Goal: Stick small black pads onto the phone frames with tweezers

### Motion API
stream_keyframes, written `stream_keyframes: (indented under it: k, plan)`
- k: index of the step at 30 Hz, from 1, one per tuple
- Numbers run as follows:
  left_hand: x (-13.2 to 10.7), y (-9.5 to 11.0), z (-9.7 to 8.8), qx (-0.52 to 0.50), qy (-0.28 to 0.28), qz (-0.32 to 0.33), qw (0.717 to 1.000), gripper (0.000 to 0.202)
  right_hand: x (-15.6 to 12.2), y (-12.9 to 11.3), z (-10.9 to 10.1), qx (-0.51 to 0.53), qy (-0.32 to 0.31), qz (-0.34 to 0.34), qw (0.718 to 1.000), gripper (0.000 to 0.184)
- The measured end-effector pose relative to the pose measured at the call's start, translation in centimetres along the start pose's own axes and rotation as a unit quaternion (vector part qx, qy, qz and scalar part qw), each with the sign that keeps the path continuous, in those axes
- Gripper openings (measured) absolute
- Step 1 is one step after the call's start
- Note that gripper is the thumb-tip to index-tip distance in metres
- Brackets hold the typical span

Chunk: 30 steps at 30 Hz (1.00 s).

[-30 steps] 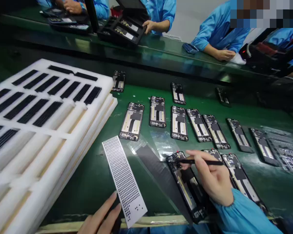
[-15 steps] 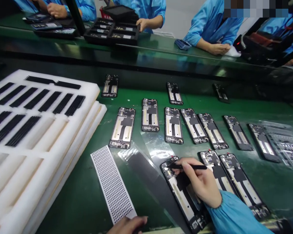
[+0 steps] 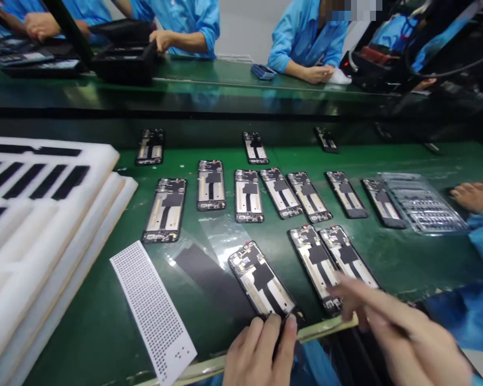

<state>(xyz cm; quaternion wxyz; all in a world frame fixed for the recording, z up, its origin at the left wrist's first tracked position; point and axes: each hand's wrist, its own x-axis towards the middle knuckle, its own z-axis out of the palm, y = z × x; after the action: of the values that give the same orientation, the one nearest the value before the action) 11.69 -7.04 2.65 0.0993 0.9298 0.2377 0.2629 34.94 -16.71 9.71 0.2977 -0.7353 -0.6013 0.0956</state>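
Observation:
My left hand is at the near table edge, its fingertips pressed around the near end of an open phone frame that lies at a slant. My right hand is smeared by motion, with fingers reaching out over the near ends of two more phone frames. Whether it holds the thin black stylus I cannot tell. A white perforated sheet lies left of my left hand. Beside it is a dark strip in clear film.
Several more phone frames lie in rows on the green belt. Stacked white foam trays with black strips fill the left. A clear plastic tray sits at right, beside another person's hand. Workers in blue sleeves sit across.
My view swung right. My right hand has left the slanted phone frame and moved right and nearer, now blurred. My left hand moved from the perforated sheet onto that frame's near end.

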Motion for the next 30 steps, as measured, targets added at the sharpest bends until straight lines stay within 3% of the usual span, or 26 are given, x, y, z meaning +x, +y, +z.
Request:
stream_keyframes:
  k: [5, 10, 18, 24, 27, 30]
  plan:
    - [-0.1, 0.8, 1.9, 0.025, -0.008, 0.035, 0.999, 0.038, -3.0, 0.6, 2.4, 0.021, -0.089, -0.101, 0.991, 0.063]
    - [0.0, 0.5, 1.2, 0.038, -0.049, 0.055, 0.997, 0.040, -4.1, 0.1, 3.6, 0.004, -0.152, -0.077, 0.985, 0.073]
    - [0.6, 0.3, 0.9, 0.052, -0.057, 0.087, 0.993, 0.038, -3.9, 0.3, 6.2, -0.124, -0.146, -0.133, 0.972, 0.085]
    - [0.9, -0.4, 0.8, 0.075, -0.066, 0.058, 0.993, 0.041, -4.9, 0.7, 7.8, -0.291, -0.124, -0.178, 0.932, 0.065]
    - [0.9, -0.6, 1.1, 0.147, -0.131, 0.023, 0.980, 0.052, -2.3, 0.4, 6.4, -0.254, -0.159, -0.191, 0.935, 0.053]
    - [0.6, -0.6, 1.9, 0.166, -0.133, 0.012, 0.977, 0.055, 1.5, -0.4, 5.4, -0.188, -0.203, -0.116, 0.954, 0.020]
